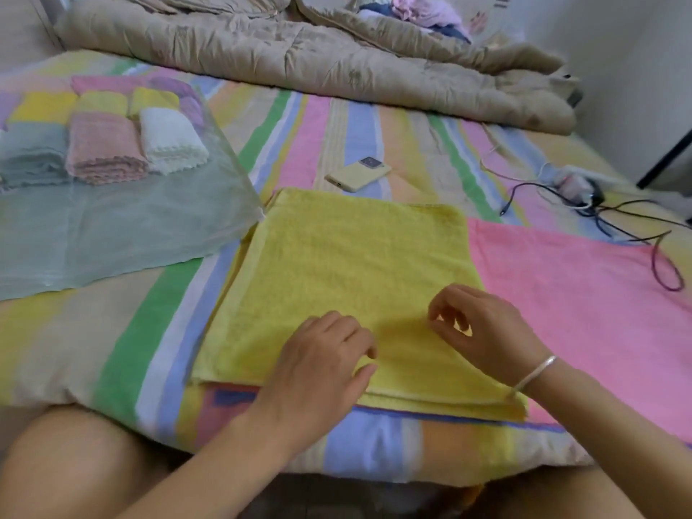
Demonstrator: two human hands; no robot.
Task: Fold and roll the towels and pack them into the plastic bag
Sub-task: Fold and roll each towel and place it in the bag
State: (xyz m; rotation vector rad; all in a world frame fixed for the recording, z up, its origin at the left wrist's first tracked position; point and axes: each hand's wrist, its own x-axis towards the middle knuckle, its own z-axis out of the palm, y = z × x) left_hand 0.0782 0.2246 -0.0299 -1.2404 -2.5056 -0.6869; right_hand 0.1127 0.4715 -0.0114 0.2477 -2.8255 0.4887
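Pressing yellow towel (337,264) on striped bedsheet (157,331), left hand (322,365) is keeping fingers together; right hand (486,331) is hovering, loosely curled.

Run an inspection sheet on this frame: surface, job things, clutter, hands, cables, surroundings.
Surface: bed with a striped pastel sheet.
Job's things: yellow towel folded flat at the near edge; translucent bag lying to its left, with rolled towels inside at the far end.
Clutter: phone face down just beyond the yellow towel.
Hands: left hand rests on the yellow towel, fingers relaxed; right hand is over it, fingers loosely curled, nothing held; bracelet on that wrist.
Cables: dark cables loose on the bed at right.
Surroundings: beige quilt bunched at the far side, clothes beyond it.
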